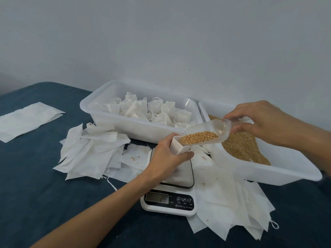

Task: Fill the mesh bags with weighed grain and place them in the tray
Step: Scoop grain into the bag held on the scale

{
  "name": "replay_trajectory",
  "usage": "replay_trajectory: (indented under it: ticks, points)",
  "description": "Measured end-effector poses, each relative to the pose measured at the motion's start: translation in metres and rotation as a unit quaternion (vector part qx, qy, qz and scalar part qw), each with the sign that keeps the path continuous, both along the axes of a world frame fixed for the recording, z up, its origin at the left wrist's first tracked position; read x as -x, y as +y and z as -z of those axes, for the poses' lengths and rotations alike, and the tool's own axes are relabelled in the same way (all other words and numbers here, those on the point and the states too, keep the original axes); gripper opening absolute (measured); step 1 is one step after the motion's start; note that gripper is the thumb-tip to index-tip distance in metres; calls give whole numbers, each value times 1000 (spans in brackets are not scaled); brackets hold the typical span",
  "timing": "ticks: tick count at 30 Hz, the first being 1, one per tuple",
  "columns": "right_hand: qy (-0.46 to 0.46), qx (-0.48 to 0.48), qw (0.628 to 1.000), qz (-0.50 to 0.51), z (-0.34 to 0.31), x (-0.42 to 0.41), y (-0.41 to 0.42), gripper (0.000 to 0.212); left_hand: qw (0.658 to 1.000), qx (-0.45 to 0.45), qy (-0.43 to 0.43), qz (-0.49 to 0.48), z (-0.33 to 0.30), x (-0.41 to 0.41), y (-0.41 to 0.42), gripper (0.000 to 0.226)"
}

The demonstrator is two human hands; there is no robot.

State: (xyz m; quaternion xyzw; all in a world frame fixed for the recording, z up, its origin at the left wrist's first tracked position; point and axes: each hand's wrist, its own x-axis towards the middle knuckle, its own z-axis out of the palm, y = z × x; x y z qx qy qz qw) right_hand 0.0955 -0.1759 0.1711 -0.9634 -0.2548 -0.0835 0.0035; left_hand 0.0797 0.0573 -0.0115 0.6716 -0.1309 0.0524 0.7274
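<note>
My left hand (pixel 167 157) grips a white mesh bag (pixel 177 146) upright over the kitchen scale (pixel 170 197). Its mouth is held open. My right hand (pixel 258 120) pinches the handle of a clear plastic scoop (pixel 206 133). The scoop carries golden grain (pixel 199 137), and its lip rests at the bag's mouth. A white tray (pixel 100 113) behind the scale holds several filled, tied bags (pixel 143 108). A second white tray (pixel 279 169) to the right holds loose grain (pixel 241 145).
Heaps of flat empty bags lie left of the scale (pixel 89 151) and at the front right (pixel 232 208). Another flat stack (pixel 26 119) sits at the far left on the dark blue cloth (pixel 35 194). The wall stands close behind the trays.
</note>
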Motion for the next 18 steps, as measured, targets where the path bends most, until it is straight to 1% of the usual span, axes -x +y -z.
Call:
replay_trajectory:
  ticks: [5, 9, 18]
  points:
    - [-9, -1, 1000, -6, 2, -2, 0, 30, 1000, -2, 8, 3, -1, -1, 2, 34]
    - [-14, 5, 1000, -4, 2, -2, 2, 30, 999, 8, 24, 34, -2, -3, 7, 36]
    - [-16, 7, 1000, -4, 3, -1, 4, 31, 998, 17, 19, 52, -3, -5, 9, 35]
